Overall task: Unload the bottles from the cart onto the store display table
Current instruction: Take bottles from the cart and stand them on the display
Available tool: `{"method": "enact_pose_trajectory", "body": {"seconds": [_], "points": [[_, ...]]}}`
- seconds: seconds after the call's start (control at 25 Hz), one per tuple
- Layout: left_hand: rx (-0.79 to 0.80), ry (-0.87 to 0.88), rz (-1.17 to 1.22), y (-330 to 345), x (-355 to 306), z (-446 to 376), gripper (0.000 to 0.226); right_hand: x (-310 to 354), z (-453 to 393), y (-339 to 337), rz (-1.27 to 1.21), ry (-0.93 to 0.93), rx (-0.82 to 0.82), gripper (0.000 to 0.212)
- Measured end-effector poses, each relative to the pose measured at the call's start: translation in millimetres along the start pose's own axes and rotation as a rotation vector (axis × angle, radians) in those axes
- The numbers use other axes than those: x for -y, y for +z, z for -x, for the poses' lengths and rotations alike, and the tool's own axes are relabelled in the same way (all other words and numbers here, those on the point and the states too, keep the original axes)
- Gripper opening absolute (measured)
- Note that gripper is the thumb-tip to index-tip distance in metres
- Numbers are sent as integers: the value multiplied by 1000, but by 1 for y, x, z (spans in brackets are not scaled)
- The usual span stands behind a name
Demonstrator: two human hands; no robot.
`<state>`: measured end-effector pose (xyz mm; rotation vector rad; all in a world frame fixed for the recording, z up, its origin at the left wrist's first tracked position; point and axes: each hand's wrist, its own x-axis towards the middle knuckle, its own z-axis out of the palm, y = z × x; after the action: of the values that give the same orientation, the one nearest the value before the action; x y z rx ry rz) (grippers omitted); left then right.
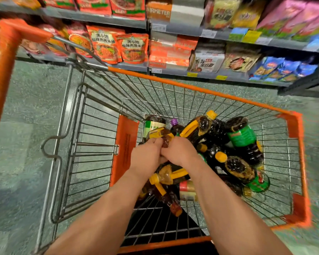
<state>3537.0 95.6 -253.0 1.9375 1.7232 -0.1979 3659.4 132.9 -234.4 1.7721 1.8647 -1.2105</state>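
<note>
An orange-rimmed wire cart [206,92] holds a heap of several dark sauce bottles with yellow caps and handles, some with green labels [242,138]. Both my arms reach down into the basket. My left hand [145,155] and my right hand [179,150] meet over the pile, fingers curled around a brownish bottle with a yellow label [160,133]. How firmly each hand grips it is blurred. A purple-capped bottle [174,122] stands just beyond my hands. The display table is out of view.
Store shelves with orange noodle packets [118,46] and other packaged food [208,60] run along the far side. The cart's orange handle [9,52] rises at the left. An orange child-seat flap [125,144] hangs inside the basket. Grey speckled floor surrounds the cart.
</note>
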Motion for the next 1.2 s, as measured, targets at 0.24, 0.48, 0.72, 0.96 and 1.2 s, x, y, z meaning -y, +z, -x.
{"method": "enact_pose_trajectory", "body": {"seconds": [0.24,0.48,0.72,0.96,1.2], "points": [[-230,-30,171,-66,-27,36,43,-29,63,-84,107,-90,-136,20],[-388,256,343,-173,-81,107,39,-8,161,-101,103,-221,-528,13],[-443,686,441,-227,-134,182,28,9,319,-90,372,-22,-869,27],[-296,1113,517,-215,-186,283,45,21,460,1,259,380,-1054,46],[86,1506,387,-136,-229,411,44,36,592,149,76,905,-986,24]]}}
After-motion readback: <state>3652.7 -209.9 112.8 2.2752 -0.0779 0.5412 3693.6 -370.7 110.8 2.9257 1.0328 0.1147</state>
